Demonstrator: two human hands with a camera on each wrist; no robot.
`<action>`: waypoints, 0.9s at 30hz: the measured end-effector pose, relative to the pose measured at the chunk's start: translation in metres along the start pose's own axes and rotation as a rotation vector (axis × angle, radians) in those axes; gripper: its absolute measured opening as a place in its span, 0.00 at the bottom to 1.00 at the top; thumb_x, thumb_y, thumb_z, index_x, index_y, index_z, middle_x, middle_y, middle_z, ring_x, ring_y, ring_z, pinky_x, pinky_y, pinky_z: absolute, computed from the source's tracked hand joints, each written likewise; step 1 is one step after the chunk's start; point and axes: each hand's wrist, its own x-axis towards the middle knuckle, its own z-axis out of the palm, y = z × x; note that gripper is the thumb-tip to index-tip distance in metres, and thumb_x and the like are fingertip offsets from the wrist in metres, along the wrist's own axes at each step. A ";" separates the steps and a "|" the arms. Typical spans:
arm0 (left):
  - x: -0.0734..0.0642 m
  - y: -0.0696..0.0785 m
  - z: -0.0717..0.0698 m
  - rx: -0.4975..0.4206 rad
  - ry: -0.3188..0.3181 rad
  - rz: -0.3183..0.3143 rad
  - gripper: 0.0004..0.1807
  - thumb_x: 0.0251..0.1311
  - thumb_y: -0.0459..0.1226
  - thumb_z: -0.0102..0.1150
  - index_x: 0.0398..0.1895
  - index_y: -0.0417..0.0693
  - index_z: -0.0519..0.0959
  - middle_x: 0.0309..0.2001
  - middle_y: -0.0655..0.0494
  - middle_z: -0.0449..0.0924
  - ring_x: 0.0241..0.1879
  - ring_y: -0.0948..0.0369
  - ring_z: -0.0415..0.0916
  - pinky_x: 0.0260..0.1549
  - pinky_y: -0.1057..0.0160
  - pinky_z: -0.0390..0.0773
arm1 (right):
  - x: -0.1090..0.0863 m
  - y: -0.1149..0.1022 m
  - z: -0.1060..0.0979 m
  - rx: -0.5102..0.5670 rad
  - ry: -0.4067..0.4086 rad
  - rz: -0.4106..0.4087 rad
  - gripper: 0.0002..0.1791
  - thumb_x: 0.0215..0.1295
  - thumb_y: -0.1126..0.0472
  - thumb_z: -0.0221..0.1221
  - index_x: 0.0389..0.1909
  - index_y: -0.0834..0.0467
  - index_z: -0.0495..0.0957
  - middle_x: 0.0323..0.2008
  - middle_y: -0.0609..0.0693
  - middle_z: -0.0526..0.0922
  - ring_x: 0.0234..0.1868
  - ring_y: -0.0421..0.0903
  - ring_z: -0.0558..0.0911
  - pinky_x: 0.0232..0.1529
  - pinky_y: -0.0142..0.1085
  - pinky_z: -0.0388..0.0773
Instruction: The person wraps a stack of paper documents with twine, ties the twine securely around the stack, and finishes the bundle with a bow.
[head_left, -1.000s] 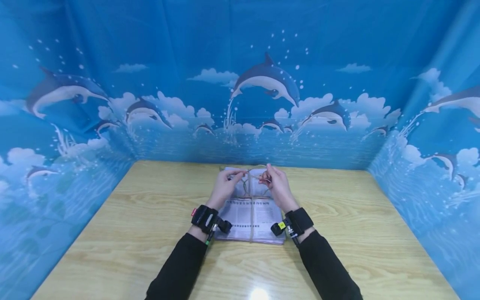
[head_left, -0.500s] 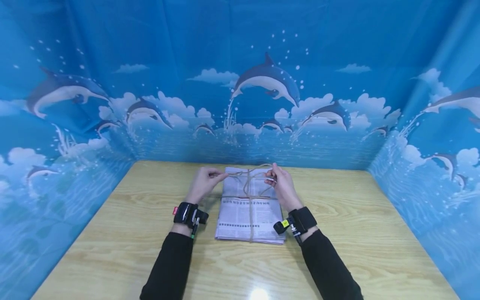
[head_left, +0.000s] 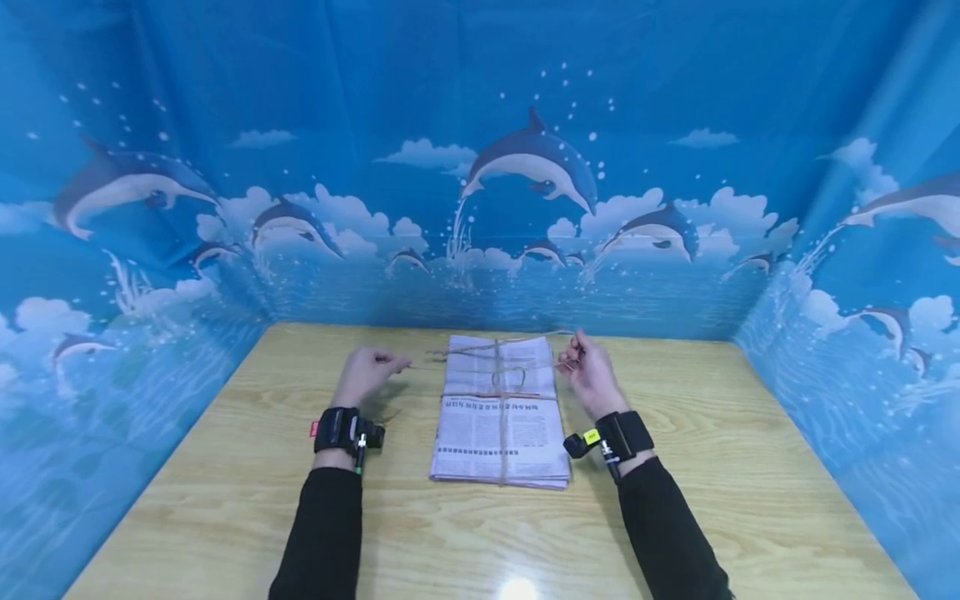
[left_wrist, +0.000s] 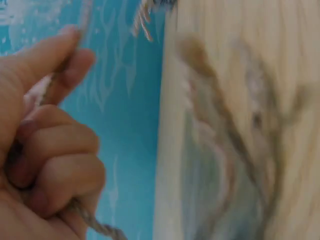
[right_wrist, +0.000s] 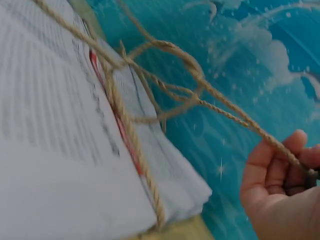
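Observation:
A stack of folded newspapers (head_left: 468,442) lies on the table, with twine (head_left: 503,450) running lengthwise and crosswise over it. To the left of the stack, my left hand (head_left: 367,373) pinches one strand; its other fingers curl around the twine in the left wrist view, where a length comes out below them. On the stack's right side my right hand (head_left: 590,372) grips the opposite strands. Between the hands, a loose loop (head_left: 510,380) sits over the crossing. In the right wrist view the twine (right_wrist: 225,102) stretches from the looped knot to my right hand (right_wrist: 280,190).
The wooden table (head_left: 712,467) extends on both sides of the stack. A blue curtain (head_left: 390,75) printed with dolphins stands along the back and both sides. Frayed twine ends (head_left: 435,354) stick out left of the stack; they look blurred in the left wrist view.
My left hand has moved left, off the stack, drawing its strand along. My right hand has shifted right, past the stack's edge. The loop over the crossing has become smaller.

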 end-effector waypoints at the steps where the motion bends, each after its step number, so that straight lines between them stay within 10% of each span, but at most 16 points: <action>1: 0.000 -0.003 -0.002 0.013 -0.012 -0.021 0.22 0.63 0.52 0.61 0.29 0.41 0.86 0.18 0.57 0.73 0.18 0.61 0.62 0.22 0.63 0.65 | 0.000 -0.002 -0.003 0.010 -0.002 0.016 0.17 0.79 0.51 0.42 0.29 0.54 0.65 0.17 0.44 0.63 0.22 0.40 0.67 0.35 0.32 0.68; 7: -0.001 -0.015 -0.010 0.088 -0.036 -0.141 0.22 0.62 0.48 0.63 0.21 0.37 0.81 0.13 0.63 0.63 0.16 0.62 0.60 0.18 0.63 0.62 | -0.005 -0.023 -0.025 0.178 0.005 0.069 0.20 0.80 0.51 0.39 0.26 0.55 0.65 0.08 0.42 0.55 0.13 0.36 0.48 0.23 0.27 0.38; 11: -0.001 -0.019 -0.012 0.126 -0.018 -0.184 0.23 0.62 0.48 0.62 0.16 0.42 0.78 0.12 0.62 0.62 0.15 0.62 0.60 0.17 0.64 0.62 | -0.007 -0.038 -0.042 0.128 0.053 0.046 0.18 0.80 0.52 0.39 0.31 0.56 0.68 0.09 0.41 0.55 0.11 0.35 0.51 0.22 0.28 0.38; 15: -0.001 -0.020 -0.009 0.127 -0.037 -0.230 0.23 0.63 0.49 0.61 0.16 0.44 0.75 0.13 0.61 0.64 0.15 0.61 0.62 0.16 0.64 0.63 | -0.006 -0.045 -0.056 -0.259 0.172 -0.012 0.13 0.79 0.56 0.42 0.52 0.59 0.69 0.20 0.43 0.68 0.19 0.37 0.67 0.22 0.27 0.63; 18: -0.002 -0.018 -0.005 0.140 -0.066 -0.231 0.19 0.65 0.48 0.59 0.27 0.42 0.80 0.23 0.54 0.74 0.24 0.57 0.70 0.21 0.62 0.69 | -0.006 -0.044 -0.062 -0.641 0.222 -0.031 0.23 0.78 0.56 0.42 0.65 0.66 0.64 0.34 0.47 0.75 0.33 0.40 0.76 0.39 0.33 0.77; 22: -0.001 -0.013 0.002 0.201 -0.090 -0.164 0.20 0.66 0.49 0.56 0.45 0.40 0.80 0.42 0.44 0.80 0.40 0.51 0.76 0.35 0.56 0.75 | -0.006 -0.038 -0.062 -1.032 0.213 -0.051 0.32 0.77 0.49 0.42 0.69 0.70 0.61 0.44 0.59 0.75 0.48 0.54 0.76 0.55 0.46 0.73; 27: 0.002 -0.004 0.012 0.263 -0.081 -0.109 0.20 0.66 0.50 0.56 0.47 0.43 0.80 0.45 0.44 0.81 0.44 0.49 0.77 0.43 0.49 0.75 | -0.003 -0.029 -0.058 -1.240 0.120 -0.038 0.37 0.76 0.43 0.43 0.72 0.68 0.57 0.71 0.68 0.59 0.73 0.66 0.57 0.70 0.58 0.57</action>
